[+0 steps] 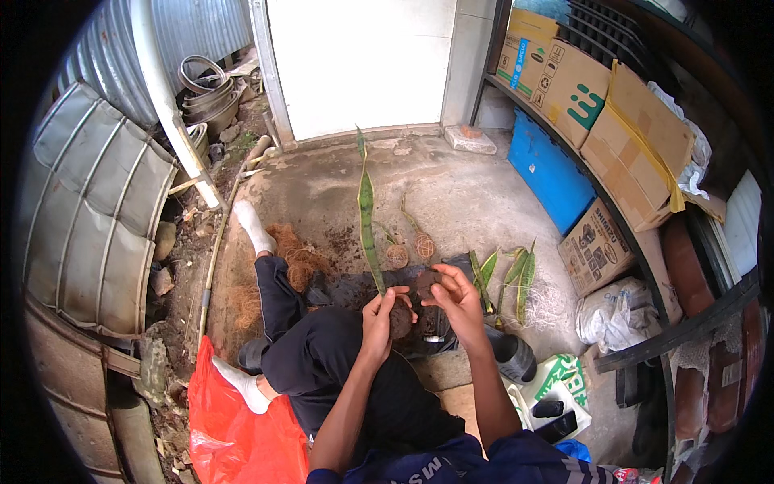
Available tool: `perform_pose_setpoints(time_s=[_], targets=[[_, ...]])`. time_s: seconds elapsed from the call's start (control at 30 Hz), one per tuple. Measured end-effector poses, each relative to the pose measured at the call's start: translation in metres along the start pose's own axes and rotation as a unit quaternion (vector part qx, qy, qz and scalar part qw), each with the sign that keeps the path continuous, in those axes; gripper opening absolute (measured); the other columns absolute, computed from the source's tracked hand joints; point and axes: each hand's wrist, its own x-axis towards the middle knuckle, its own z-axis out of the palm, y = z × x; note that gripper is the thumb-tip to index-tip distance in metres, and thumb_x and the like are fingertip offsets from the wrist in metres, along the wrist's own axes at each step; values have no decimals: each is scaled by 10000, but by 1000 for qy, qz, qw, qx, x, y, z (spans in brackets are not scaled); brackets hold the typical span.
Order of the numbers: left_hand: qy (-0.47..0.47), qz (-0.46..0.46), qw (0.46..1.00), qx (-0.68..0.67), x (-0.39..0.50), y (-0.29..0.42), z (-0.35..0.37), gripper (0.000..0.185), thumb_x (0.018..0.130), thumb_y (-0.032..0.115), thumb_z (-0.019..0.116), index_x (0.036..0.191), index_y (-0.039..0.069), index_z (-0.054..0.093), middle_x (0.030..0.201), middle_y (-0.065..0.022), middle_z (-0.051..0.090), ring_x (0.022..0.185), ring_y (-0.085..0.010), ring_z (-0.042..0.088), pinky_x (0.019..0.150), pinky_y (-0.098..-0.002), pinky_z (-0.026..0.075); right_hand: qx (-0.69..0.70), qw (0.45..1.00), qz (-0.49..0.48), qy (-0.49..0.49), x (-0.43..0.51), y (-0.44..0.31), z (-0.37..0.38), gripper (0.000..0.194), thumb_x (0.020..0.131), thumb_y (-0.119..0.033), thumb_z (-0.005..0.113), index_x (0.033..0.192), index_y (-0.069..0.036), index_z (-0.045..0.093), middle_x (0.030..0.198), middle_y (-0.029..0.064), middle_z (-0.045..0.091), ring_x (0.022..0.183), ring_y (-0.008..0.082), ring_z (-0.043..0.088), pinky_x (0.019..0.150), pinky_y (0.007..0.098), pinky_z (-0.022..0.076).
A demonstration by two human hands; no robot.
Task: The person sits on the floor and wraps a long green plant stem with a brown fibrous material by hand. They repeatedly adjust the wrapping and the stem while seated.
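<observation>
My left hand (377, 327) grips a tall snake plant cutting (367, 212) by its base, where a dark ball of soil (400, 319) is packed around the foot of the leaf. Between the fingers of my right hand (461, 302) is a separate lump of soil (428, 284), just right of that ball. Below both hands lies a black plastic sheet (351, 289) strewn with loose soil. Beyond it, two string-wrapped root balls (424, 244) with small leaves rest on the concrete. More snake plant leaves (525, 281) lie to the right, beside a tangle of white string (547, 302).
Brown coconut fibre (296, 257) lies at the left, near a white-socked foot. A red plastic bag (242, 423) spreads at lower left. On the right stand a shelf with cardboard boxes (635, 145), a blue panel (547, 172) and a white sack (617, 314).
</observation>
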Motion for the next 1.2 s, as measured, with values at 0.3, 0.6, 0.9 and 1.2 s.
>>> perform_pose_setpoints(time_s=[0.3, 0.6, 0.9, 1.2], targets=[[51, 10, 998, 21, 2, -1, 2, 296, 1008, 259, 513, 1029, -21, 606, 815, -70, 615, 666, -156, 640, 618, -298, 533, 225, 968, 109, 5, 0, 23, -11, 363, 1014, -112, 479, 1340, 45, 446, 1208, 137, 584, 1040, 207, 623, 918, 335, 545], [61, 15, 998, -10, 3, -4, -2, 297, 1008, 262, 517, 1003, -22, 602, 812, -71, 613, 661, -163, 637, 616, -303, 532, 187, 959, 212, 37, -10, 66, -24, 305, 987, -82, 527, 1266, 38, 513, 1142, 128, 618, 997, 187, 646, 899, 312, 567], [53, 9, 998, 11, 2, -3, -3, 302, 1014, 288, 470, 1016, 6, 576, 853, -75, 596, 712, -193, 648, 671, -337, 539, 74, 989, 126, -3, -15, 86, -27, 242, 992, -72, 515, 1201, 41, 564, 1090, 102, 637, 984, 182, 652, 890, 327, 559], [35, 18, 999, 4, 10, -7, -5, 297, 1012, 276, 471, 989, 1, 582, 835, -85, 607, 683, -198, 641, 646, -342, 535, 45, 992, 109, 37, -8, 81, -28, 205, 990, -114, 540, 1138, 22, 578, 1047, 92, 642, 940, 178, 653, 858, 328, 563]])
